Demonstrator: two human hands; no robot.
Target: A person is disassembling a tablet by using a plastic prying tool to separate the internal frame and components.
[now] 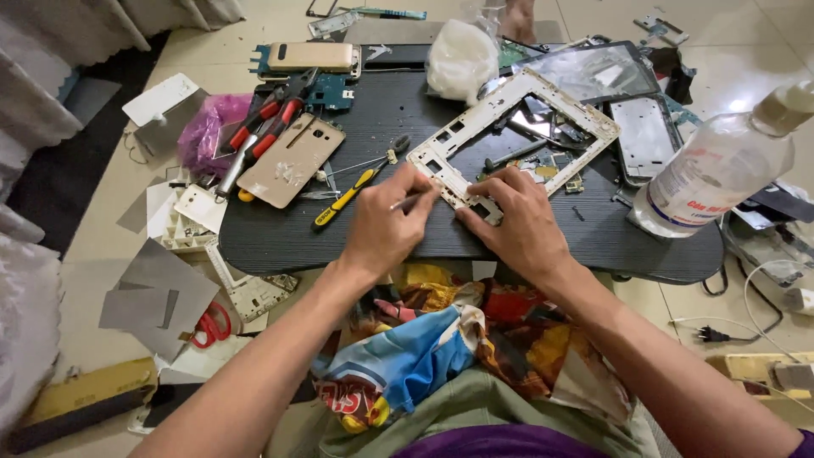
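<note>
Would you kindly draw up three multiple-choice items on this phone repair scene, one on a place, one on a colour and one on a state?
1. Where does the clear bottle stand?
A. at the right edge of the black table
B. on the floor at the left
C. on the person's lap

2. What colour are the handles of the scissors on the floor?
A. blue
B. red
C. green

3. What is the right hand doing?
A. hanging free above the table
B. gripping the bottle
C. pressing down on the white frame

Answers:
1 A, the bottle stands on the table's right side.
2 B, both loops are red.
3 C, its fingers lie on the frame's near corner, while the left hand holds a thin tool to it.
</note>
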